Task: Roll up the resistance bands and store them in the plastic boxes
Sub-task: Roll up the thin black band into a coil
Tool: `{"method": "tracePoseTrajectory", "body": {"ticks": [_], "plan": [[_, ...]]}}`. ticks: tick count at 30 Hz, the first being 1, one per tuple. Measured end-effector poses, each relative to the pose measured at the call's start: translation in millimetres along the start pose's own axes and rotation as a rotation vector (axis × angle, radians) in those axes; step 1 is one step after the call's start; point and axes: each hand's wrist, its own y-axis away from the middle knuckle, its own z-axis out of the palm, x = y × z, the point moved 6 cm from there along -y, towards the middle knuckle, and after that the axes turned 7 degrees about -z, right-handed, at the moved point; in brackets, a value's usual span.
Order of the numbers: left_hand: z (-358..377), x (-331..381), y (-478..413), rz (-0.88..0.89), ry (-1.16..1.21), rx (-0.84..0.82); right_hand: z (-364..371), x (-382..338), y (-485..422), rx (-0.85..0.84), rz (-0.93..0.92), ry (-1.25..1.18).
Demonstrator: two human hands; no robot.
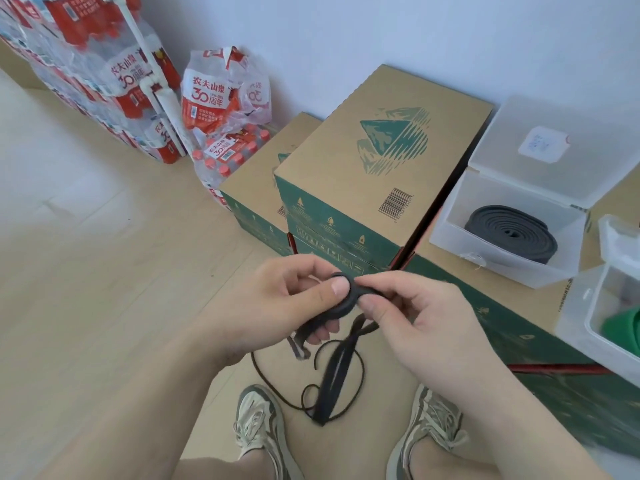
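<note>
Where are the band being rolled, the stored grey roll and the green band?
Black band (347, 304), head view: its small coil.
Grey roll (498, 220), head view: top of the coil.
Green band (623, 327), head view: visible edge at right.

Cardboard boxes (381, 150), bottled-water packs (221, 109), sneakers (258, 424) on wood floor (86, 254)

Wears grey-and-cream laced left trainer (259, 433) and right trainer (431, 427) at six o'clock; bares forearms, left hand (284, 306), right hand (419, 320), ankles.
</note>
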Motion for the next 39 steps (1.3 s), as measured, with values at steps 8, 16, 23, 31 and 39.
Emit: {"method": "tracePoseTrajectory", "body": {"ticks": [8,16,23,31,39], "plan": [[-11.7,-26.4,-1.1,-0.232,-0.628,-0.029,-34.9,31.7,4.1,0.245,0.209,0.1],[-4.6,-1.0,-2.2,0.181,-0.345,0.173,-14.2,44.1,10.6,-0.22,0.341,0.493],[25.2,16.3,-4.9,0.298,-0.263,0.204,6.2,22.2,5.8,-0.176,0.072,-0.046],[16.4,-24.9,-15.2,-0.131,-0.844,0.086,-21.9,25.0,0.5,0.203,0.1,-0.109],[-5.1,-19.1,-10.0,-0.094,-0.836,0.285,-36.0,56.3,2.6,0.134,0.321,0.151]]}}
